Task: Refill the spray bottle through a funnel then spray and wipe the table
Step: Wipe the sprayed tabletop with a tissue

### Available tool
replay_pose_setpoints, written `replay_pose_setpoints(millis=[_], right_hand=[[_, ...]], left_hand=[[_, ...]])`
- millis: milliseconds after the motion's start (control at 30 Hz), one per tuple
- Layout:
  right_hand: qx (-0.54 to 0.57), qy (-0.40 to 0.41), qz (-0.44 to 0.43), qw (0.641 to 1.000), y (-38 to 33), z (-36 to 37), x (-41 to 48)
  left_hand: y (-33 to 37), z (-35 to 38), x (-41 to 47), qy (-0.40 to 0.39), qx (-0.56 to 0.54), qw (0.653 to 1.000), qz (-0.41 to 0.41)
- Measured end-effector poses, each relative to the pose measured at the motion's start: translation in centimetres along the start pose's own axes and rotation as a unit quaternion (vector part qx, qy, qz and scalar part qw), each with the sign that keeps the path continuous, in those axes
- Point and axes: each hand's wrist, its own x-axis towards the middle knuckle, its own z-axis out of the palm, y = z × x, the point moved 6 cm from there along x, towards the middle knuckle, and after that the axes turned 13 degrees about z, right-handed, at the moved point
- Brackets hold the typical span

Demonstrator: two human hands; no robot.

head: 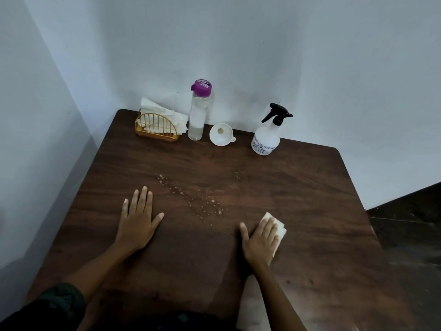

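Observation:
A white spray bottle [265, 137] with a black trigger head stands at the back right of the dark wooden table [310, 211]. To its left a white funnel [220, 134] lies on the table. A clear water bottle [197, 115] with a purple cap stands left of the funnel. Water droplets [191, 199] are scattered across the table's middle. My right hand [261, 240] presses flat on a folded white tissue [278, 225], just right of the droplets. My left hand [138, 218] rests flat on the table with straight fingers, left of the droplets.
A gold wire holder [156, 130] with white tissues stands at the back left corner. White walls close in behind and to the left. The table's right edge drops to a dark floor [410, 230].

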Motion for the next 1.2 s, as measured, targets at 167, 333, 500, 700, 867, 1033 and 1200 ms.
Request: replay_pose_setpoints(millis=[167,333,500,700,867,1033,1200], right_hand=[[-0.025,-0.050,-0.117,0.992,-2.9,1.3,-0.9],[-0.062,-0.058,-0.192,0.978,1.8,3.2,-3.8],[-0.055,-0.024,-0.079,0.995,4.4,0.8,1.4],[-0.023,-0.041,-0.037,0.998,-1.7,-0.7,6.1],[-0.035,-0.074,-0.135,0.988,-6.0,0.5,4.2],[-0.087,-0.100,-0.246,0.960,-1.9,1.5,1.3],[-0.105,-0.073,-0.171,0.977,1.4,-0.6,4.7]], left_hand=[[0.2,-0.1,-0.1,0.003,0.007,1.000,0.010],[0.1,-0.1,0.1,-0.007,0.003,1.000,0.002],[0.2,-0.1,0.0,-0.010,0.004,1.000,-0.004],[0.2,0.0,0.0,-0.009,0.007,1.000,-0.006],[0.3,-0.5,-0.1,-0.001,0.016,1.000,0.001],[0.4,-1.0,-0.2,0.005,0.013,1.000,0.007],[0.5,-1.1,-0.3,0.014,0.015,1.000,0.008]])
